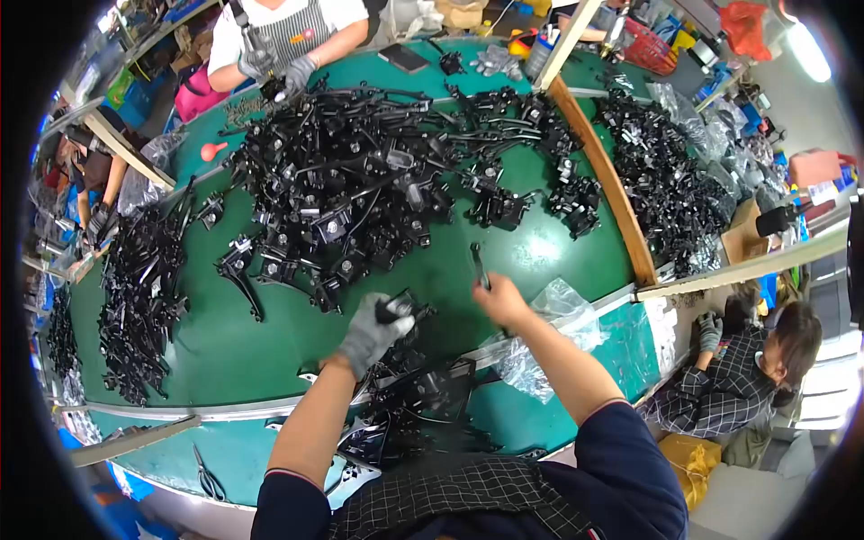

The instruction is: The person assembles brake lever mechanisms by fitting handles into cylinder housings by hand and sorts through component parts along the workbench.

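Note:
My left hand [373, 333], in a grey glove, is closed around a black brake lever assembly [396, 309] above the near edge of the green table. My right hand [502, 301], bare, grips a dark wrench [478, 261] with its head pointing away from me. The two hands are apart, and the wrench does not touch the held part. Below my left hand lies a heap of similar black lever parts [405, 405] close to my body. A large pile of black lever assemblies [333, 198] spreads across the table beyond my hands.
A wooden divider [603, 171] separates another heap of black parts [666, 171] at the right. A clear plastic bag [549, 342] lies by my right forearm, scissors [208, 472] lower left, a red bulb [213, 151] upper left. Co-workers sit opposite, left and right.

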Tool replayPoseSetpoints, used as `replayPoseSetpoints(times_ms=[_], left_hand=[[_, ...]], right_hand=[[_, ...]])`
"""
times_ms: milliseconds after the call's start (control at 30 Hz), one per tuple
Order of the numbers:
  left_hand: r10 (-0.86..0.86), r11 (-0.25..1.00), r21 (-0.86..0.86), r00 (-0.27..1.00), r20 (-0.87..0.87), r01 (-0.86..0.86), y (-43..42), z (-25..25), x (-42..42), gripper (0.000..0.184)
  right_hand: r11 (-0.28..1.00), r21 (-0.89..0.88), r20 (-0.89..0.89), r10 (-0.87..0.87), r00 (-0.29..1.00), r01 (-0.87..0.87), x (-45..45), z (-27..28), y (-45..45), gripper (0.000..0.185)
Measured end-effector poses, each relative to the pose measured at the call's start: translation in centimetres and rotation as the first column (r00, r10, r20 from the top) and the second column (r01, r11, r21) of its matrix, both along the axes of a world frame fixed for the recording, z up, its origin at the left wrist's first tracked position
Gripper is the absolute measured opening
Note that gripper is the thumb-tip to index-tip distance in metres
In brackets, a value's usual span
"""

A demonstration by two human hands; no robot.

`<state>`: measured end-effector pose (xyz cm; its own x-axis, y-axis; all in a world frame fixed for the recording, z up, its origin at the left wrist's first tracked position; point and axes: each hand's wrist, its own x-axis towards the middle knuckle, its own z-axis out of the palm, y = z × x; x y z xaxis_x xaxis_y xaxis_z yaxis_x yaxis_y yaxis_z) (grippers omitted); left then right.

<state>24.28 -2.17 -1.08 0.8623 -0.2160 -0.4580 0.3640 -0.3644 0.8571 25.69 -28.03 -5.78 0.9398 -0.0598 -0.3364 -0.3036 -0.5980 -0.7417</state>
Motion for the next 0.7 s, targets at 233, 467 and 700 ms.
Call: replayPoseSetpoints(times_ms=[233,467,700], left_hand=[[-0.291,0.725,-0.689,0.901,-0.323,-0.013,4.8,-0.2,-11.2,0.053],[-0.106,0.808,-0.581,0.946,-0.308,-0.099,4.8,4.5,-20.4,0.044],[0.101,0.618,-0.699,0.918,-0.383,-0.36,2.9,-1.7,-24.1,0.049]], right_hand=[[0.978,0.043,0.481,-0.197,0.854,0.202,-2.4,6.0,-5.7,0.029],[0.996,0.052,0.543,-0.091,0.835,0.074,-8.1,19.0,-2.9,0.04],[0.852,0.499,0.396,-0.064,0.916,-0.157,-23.7,12.0,7.0,0.026]])
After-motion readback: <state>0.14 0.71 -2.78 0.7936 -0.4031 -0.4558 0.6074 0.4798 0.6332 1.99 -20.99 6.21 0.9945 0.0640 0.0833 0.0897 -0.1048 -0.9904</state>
